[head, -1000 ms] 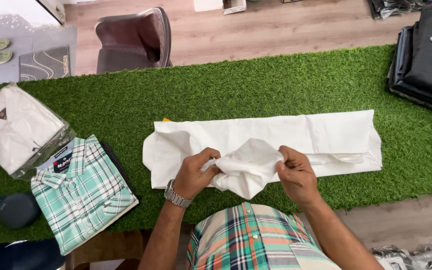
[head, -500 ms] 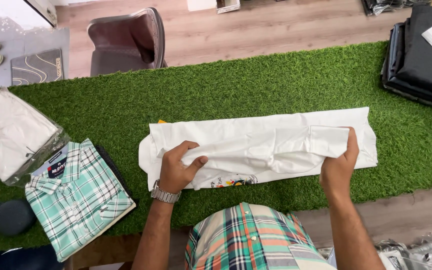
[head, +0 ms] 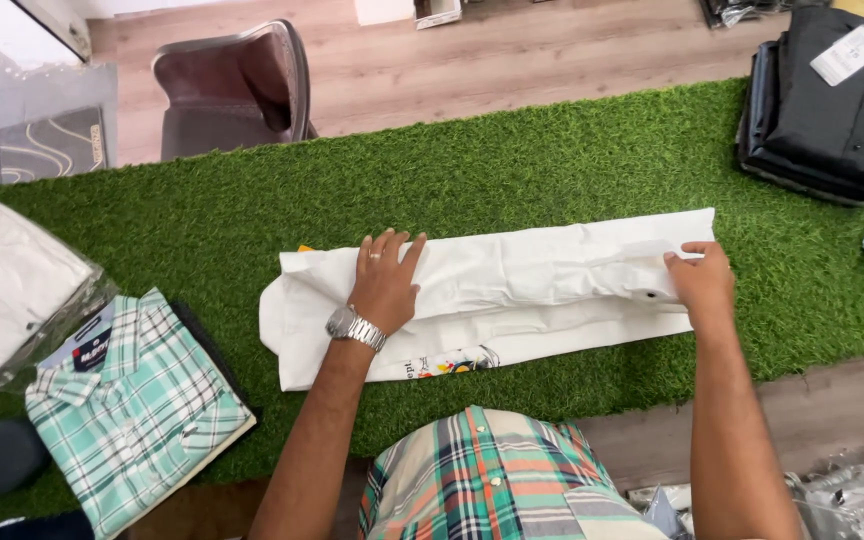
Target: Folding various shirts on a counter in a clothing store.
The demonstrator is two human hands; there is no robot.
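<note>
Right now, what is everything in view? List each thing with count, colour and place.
White garment: one, folded into a long strip, centre of turf.
Artificial turf: one, green, covers the table.
Checked shirt: one, green and white, folded, near left.
Bagged shirt: one, white, far left.
Dark garments: one stack, black, far right.
Chair: one, brown, beyond the table.
Left hand: flat on the garment, wearing a watch.
Right hand: grips the garment's right end.

Open turf [head: 552,160] beyond white shirt [head: 512,285]; dark stack [head: 832,100] far right
</note>
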